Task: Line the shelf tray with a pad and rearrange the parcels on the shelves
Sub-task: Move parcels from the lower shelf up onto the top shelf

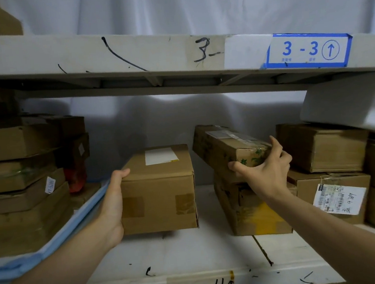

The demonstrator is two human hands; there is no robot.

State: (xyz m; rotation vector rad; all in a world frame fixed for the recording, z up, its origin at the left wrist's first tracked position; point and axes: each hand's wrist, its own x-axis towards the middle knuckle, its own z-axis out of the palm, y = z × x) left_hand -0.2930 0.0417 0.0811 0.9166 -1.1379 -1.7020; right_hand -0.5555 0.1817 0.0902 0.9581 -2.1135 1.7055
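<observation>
The left hand grips the left side of a plain parcel standing on the shelf; right of it, the right hand clamps the tilted parcel atop another box.
</observation>
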